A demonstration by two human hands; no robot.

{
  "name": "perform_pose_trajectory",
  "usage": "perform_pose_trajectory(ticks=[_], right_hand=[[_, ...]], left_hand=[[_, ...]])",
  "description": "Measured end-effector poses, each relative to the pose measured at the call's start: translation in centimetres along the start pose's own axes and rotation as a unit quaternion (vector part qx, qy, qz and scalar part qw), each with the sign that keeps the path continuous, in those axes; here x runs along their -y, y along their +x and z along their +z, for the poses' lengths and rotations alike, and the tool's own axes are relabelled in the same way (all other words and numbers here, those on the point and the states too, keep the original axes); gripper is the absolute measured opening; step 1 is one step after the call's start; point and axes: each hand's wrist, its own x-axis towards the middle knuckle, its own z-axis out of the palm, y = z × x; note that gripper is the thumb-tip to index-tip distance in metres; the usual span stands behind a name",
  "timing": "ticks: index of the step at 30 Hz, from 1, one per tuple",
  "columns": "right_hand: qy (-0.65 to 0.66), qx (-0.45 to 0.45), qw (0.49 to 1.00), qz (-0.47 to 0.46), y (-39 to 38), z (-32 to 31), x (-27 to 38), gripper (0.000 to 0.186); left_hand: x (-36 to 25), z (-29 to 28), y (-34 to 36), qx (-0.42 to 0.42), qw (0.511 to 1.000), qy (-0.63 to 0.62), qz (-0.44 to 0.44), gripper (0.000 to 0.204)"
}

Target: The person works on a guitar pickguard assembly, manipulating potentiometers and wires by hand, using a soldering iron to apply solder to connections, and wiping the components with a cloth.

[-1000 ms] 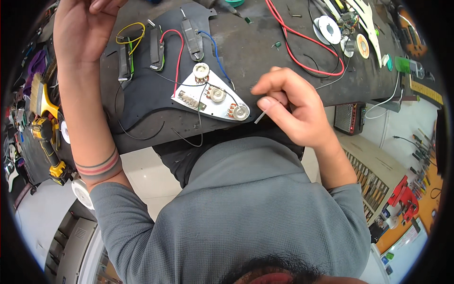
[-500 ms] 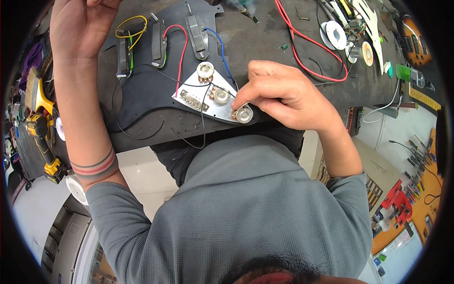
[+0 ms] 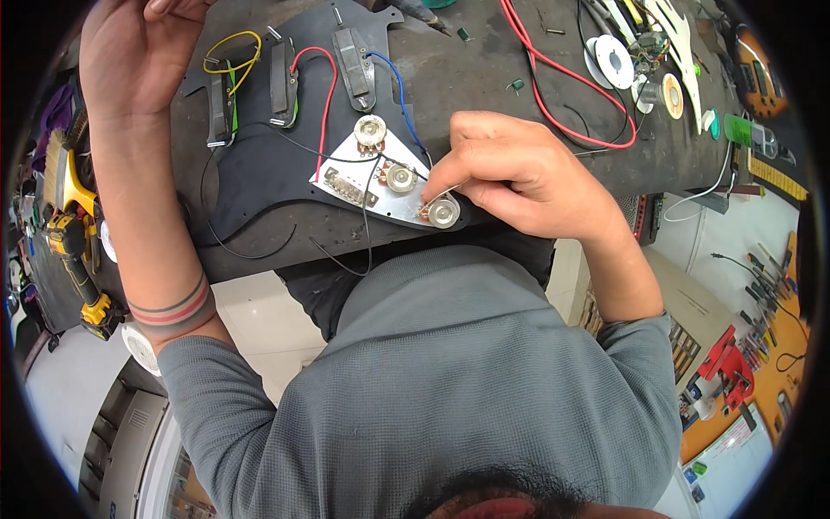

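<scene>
A black guitar pickguard (image 3: 268, 186) lies underside up on the dark bench, with three pickups (image 3: 354, 71) in a row. Its silvery triangular plate (image 3: 405, 210) carries three potentiometers and a slotted switch. My right hand (image 3: 527, 177) is closed in a pinch over the near-right potentiometer (image 3: 443, 211); a thin wire (image 3: 449, 188) shows at its fingertips. My left hand (image 3: 138, 65) is raised at the far left, palm showing, beside the pickups. Most of its fingers are cut off by the top edge, so its grip is hidden.
Yellow, red and blue wires run from the pickups. Black leads hang over the bench's near edge. At the right lie a red cable (image 3: 566, 95), a white spool (image 3: 614, 62) and a solder roll (image 3: 672, 95). A cordless drill (image 3: 78, 259) and brush (image 3: 65, 177) are at left.
The pickguard with its pickups has shifted slightly left and toward me. My left hand has moved a little left. A dark pointed thing at the top edge has shifted left. My right hand keeps its pinch.
</scene>
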Motion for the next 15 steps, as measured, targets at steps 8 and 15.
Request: perform_pose_trajectory(ticks=[8, 15], right_hand=[[0.001, -0.008, 1.000, -0.004, -0.2, 0.1, 0.1, 0.030], [0.070, -0.082, 0.994, 0.006, -3.3, 0.0, 0.9, 0.026]], left_hand=[[0.4, -0.2, -0.1, 0.042, 0.998, 0.017, 0.038, 0.031], [1.4, 0.2, -0.7, -0.005, 0.999, 0.045, -0.030, 0.032]])
